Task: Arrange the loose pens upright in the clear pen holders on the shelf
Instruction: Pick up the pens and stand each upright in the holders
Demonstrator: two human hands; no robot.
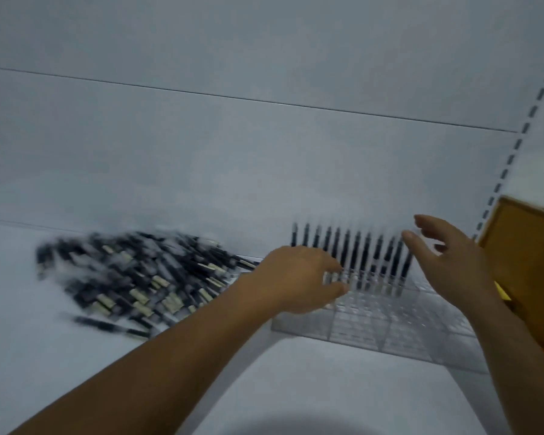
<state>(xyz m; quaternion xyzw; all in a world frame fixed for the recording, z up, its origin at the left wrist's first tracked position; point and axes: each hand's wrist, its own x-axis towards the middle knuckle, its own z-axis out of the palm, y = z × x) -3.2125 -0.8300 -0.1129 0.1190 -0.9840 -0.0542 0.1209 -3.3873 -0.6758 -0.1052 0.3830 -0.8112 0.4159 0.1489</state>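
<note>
Pen-sorting on a white shelf (pixel 76 356). At left, well apart from the work, a heaped pile of loose pens (pixel 145 277) (dark barrels, pale ends, much blurred). At right, flat on the shelf, a clear pen holder (pixel 405 324), gridded into small cells and mostly unfilled; just beside it at the far right, a brown box (pixel 528 252). Over the holder's back-left corner, the left hand (pixel 299 277), fingers curled at the end of the back row. Pinching a pen or merely steadying one: cannot tell through the blur. Near the row's other end, the right hand (pixel 449 262), fingers spread wide, holding nothing. Along the holder's far edge, a single row of upright pens (pixel 358 252), standing close together.

Judged best from here: seat each pen straight down into its own cell, brace the neighbours with the free hand against tilting, fill from back to front, and fetch from the pile in small bunches.
</note>
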